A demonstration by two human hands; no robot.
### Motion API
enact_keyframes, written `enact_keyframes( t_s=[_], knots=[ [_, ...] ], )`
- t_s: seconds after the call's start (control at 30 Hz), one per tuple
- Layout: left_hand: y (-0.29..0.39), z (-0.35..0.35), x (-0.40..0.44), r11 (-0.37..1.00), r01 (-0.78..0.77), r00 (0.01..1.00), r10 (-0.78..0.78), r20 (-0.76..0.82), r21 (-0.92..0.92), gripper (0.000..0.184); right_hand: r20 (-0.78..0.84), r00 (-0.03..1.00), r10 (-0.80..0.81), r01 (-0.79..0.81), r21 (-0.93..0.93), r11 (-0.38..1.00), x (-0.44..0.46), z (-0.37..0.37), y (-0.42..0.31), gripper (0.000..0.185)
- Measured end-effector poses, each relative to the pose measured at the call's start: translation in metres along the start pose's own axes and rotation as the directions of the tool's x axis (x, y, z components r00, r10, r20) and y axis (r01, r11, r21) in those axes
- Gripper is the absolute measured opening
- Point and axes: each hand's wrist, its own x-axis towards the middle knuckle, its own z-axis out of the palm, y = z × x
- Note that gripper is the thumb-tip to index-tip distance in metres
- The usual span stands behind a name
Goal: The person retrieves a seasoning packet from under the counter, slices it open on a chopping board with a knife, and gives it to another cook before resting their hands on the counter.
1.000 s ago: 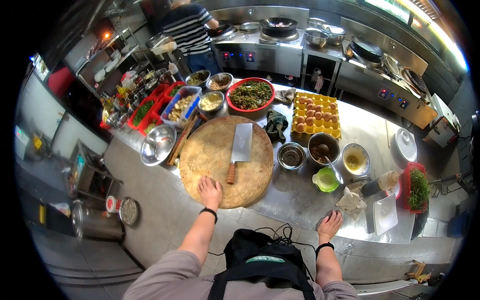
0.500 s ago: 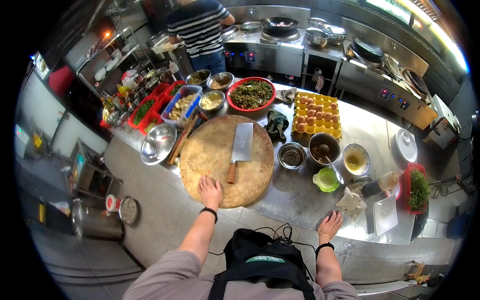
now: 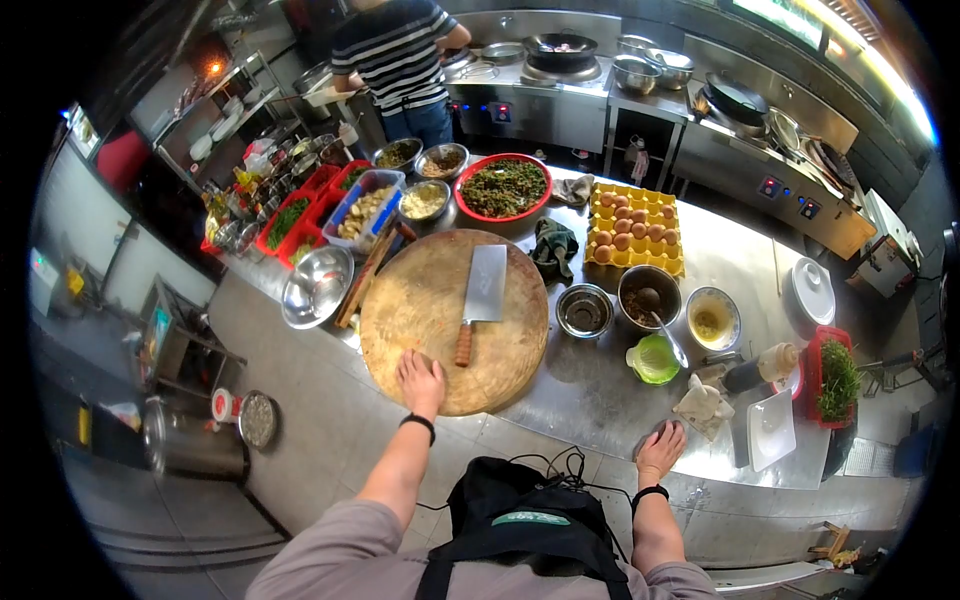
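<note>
My left hand [image 3: 421, 384] lies flat on the lower left edge of a round wooden chopping block [image 3: 410, 290], holding nothing. A cleaver [image 3: 486, 285] rests on the block up and to the right of that hand, its wooden handle toward me. On the steel table's front edge, my right hand [image 3: 660, 450] rests palm down with its fingers apart and nothing in it. A crumpled cloth [image 3: 703, 407] is just beyond it. Farther up stand a green bowl [image 3: 653, 360] and a metal pot [image 3: 647, 297] with a ladle.
A metal bowl [image 3: 317, 288] and a blue-rimmed container [image 3: 364, 208] are left of the block. Behind it is a red basin [image 3: 503, 188]; an egg tray [image 3: 632, 230] is to its right. A white dish [image 3: 770, 430] lies at right. A person [image 3: 390, 60] stands near the stoves.
The person in the striped shirt has shifted right and nearer the table since a second ago. Both of my hands have stayed in place, as have the things on the table.
</note>
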Motion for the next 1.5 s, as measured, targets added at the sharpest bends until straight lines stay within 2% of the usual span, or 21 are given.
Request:
enact_keyframes(
  t_s=[0.33,0.63,0.97,1.5],
  knots=[
    [0.002,-0.002,0.000,1.000,-0.001,1.000,0.001,0.001,-0.004,0.051,0.041,0.999,0.021,-0.020,-0.020,1.000,0.000,0.000,0.000,0.045],
    [0.001,-0.003,0.001,1.000,0.002,1.000,-0.002,0.011,-0.003,0.052,0.002,1.000,-0.004,0.004,-0.008,1.000,0.000,0.000,0.001,0.046],
    [-0.004,0.003,-0.002,1.000,-0.003,0.999,0.004,-0.054,0.015,0.050,0.041,0.999,0.027,-0.028,0.011,1.000,0.000,-0.003,-0.002,0.045],
    [0.000,-0.003,0.001,1.000,0.010,1.000,-0.011,-0.025,-0.012,0.054,0.020,1.000,-0.020,0.020,-0.006,1.000,-0.002,0.002,0.003,0.045]
  ],
)
